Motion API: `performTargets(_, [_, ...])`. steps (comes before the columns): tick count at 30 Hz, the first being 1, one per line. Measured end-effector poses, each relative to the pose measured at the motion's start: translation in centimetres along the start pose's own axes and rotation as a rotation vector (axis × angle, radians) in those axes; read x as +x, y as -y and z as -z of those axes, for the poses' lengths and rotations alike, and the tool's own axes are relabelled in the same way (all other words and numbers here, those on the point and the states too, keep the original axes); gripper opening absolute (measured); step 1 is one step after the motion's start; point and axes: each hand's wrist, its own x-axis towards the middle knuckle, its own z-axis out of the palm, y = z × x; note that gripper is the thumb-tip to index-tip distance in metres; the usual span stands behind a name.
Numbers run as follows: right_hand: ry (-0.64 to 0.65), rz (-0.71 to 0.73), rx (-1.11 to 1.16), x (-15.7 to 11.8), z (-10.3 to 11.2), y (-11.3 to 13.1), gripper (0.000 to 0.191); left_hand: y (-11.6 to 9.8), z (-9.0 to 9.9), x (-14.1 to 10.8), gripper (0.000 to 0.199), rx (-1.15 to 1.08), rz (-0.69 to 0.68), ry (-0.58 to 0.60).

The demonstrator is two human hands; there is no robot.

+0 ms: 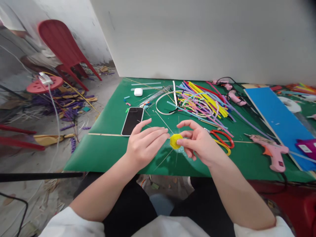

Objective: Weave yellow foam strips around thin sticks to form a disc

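Between my hands, above the green table top [98,153], is a small yellow disc [174,141] with thin, stiff strands around it. My right hand [195,141] pinches the disc's right edge between thumb and fingers, its index finger curved above. Just left of the disc, my left hand [146,141] has its fingers stretched out and its fingertips close to the disc's left side; no object shows in it. A phone [132,121] lies behind my left hand. Red and yellow scissors [223,140] lie just beyond my right wrist.
Colourful pipe cleaners [202,98] are heaped at the back, beside a white hoop [158,102]. A white case [138,92] sits behind the phone. At the right are a pink glue gun [274,149] and a blue board [278,115]. A red chair [58,41] stands at the left.
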Motion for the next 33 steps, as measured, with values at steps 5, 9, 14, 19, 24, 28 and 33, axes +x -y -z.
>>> performTargets(5, [0.019, -0.011, 0.003, 0.0, 0.1, 0.1, 0.038, 0.0, 0.2, 0.1, 0.017, 0.013, -0.027, -0.002])
performTargets(9, [0.003, 0.024, 0.034, -0.1, 0.0, 0.0, 0.037, -0.1, 0.3, 0.3, 0.015, 0.017, -0.035, 0.001])
performTargets(14, [-0.052, 0.043, 0.064, -0.1, -0.4, 0.0, 0.038, -0.2, 0.4, 0.2, 0.016, 0.015, -0.002, 0.006])
performTargets(19, [-0.074, 0.043, 0.105, 0.0, -0.5, -0.2, 0.038, -0.3, 0.1, 0.1, 0.017, -0.029, 0.079, 0.031])
performTargets(24, [-0.079, 0.037, 0.147, 0.1, -0.5, -0.2, 0.040, -0.7, -0.3, -0.1, 0.014, -0.079, 0.176, 0.007])
performTargets(28, [-0.077, 0.033, 0.162, 0.1, -0.5, -0.2, 0.041, -1.1, -0.5, 0.0, 0.010, -0.084, 0.226, -0.023])
performTargets(33, [-0.040, 0.027, 0.130, 0.1, -0.3, 0.0, 0.039, -0.8, -0.3, 0.2, 0.009, -0.096, 0.239, 0.020])
